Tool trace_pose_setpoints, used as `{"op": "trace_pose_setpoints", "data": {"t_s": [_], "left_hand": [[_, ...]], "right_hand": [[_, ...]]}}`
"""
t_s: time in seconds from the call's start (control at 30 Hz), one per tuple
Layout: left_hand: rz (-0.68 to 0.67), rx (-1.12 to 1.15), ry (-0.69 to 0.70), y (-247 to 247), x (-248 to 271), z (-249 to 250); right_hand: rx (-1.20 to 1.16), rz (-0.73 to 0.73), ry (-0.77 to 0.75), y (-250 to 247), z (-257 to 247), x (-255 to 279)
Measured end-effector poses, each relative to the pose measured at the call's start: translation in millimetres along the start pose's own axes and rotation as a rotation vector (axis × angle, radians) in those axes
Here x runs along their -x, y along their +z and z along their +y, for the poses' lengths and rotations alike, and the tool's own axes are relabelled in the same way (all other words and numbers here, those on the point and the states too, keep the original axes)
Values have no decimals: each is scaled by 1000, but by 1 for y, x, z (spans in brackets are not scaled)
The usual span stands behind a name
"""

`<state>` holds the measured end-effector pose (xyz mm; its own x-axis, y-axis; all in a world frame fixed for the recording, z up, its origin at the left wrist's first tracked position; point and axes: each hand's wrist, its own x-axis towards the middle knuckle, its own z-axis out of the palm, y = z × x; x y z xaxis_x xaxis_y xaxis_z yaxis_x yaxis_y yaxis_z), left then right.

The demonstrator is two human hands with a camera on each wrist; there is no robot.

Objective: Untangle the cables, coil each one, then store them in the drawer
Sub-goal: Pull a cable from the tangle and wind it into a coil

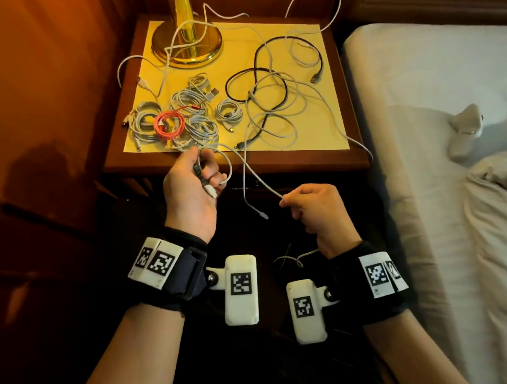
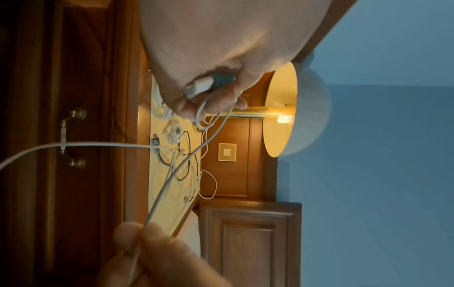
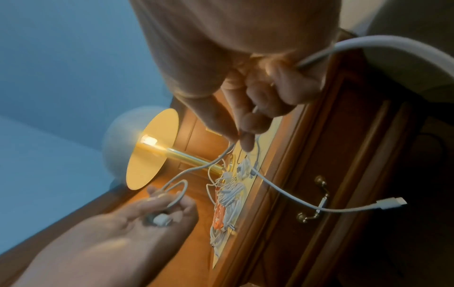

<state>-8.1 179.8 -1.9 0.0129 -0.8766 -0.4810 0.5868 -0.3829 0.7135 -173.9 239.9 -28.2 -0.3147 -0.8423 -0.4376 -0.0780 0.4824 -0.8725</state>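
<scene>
My left hand (image 1: 204,178) grips the USB plug (image 2: 199,86) of a white cable (image 1: 269,187), with a small loop of it gathered in the fingers. That cable stretches to my right hand (image 1: 290,202), which pinches it between thumb and fingertips (image 3: 245,132). Both hands hover just in front of the nightstand (image 1: 274,159). A second white cable end (image 3: 393,203) dangles loose between them. On the yellow mat lie several coiled white cables (image 1: 191,105), a red coil (image 1: 169,126), and a loose tangle of white cables with a black cable (image 1: 283,37). The drawer (image 3: 331,174) is shut.
A brass lamp base (image 1: 187,48) stands at the back left of the nightstand, with cable draped around it. A bed (image 1: 436,81) with white sheets borders the right side. Wood panelling closes in the left. The drawer's brass handle (image 3: 317,202) hangs below the tabletop.
</scene>
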Motion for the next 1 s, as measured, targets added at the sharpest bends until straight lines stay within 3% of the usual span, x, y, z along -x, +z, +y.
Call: {"op": "trace_pose_setpoints", "data": {"t_s": [0.13,0.33,0.53,0.73,1.0], "left_hand": [[-35,-137,145,3,-1,-11],[-164,-465,215,3,-2,-27],[-354,-522,119,2,7,-33],[-469,-415,-34,0,17,-27],[-474,-392,-185,13,31,-26]], "right_hand": [[292,-118,-94,10,-4,8],[415,-337,-246,15,-16,22],[245,-467,-370,4,-29,27],[-103,-191,-407,-7,-36,25],[-145,107,-422,-2,-25,18]]}}
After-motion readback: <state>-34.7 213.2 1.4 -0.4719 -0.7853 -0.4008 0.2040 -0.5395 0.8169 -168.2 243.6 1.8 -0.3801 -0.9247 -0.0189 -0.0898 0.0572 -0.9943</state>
